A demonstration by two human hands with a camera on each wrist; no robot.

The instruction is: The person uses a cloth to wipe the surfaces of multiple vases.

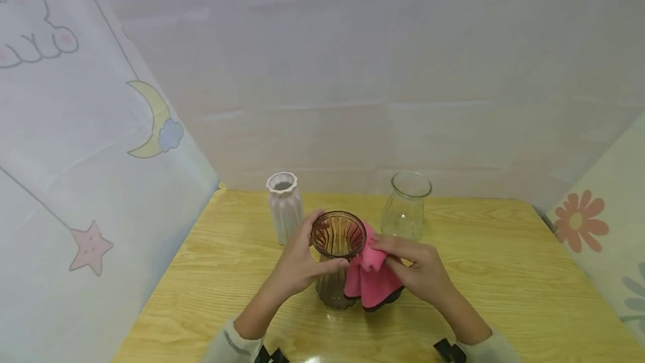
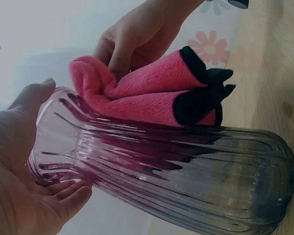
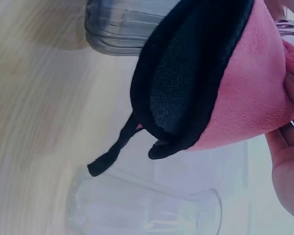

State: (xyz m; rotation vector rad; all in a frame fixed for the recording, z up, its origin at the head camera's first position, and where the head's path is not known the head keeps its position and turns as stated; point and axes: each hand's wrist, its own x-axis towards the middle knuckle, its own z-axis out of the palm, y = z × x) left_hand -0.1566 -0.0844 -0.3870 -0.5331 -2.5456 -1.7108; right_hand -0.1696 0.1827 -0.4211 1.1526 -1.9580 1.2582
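A ribbed, tinted glass vase stands upright at the middle of the table. My left hand grips it around the neck, thumb across the near side and fingers around the far left. My right hand pinches a pink cloth with black edging against the right side of the vase's rim. In the left wrist view the cloth hangs in folds along the vase. A black loop dangles from the cloth's edge in the right wrist view.
Behind my left hand stands a white fluted vase. A clear glass vase is at the back right, behind the cloth. The wooden table meets a pale sheet wall at its far edge.
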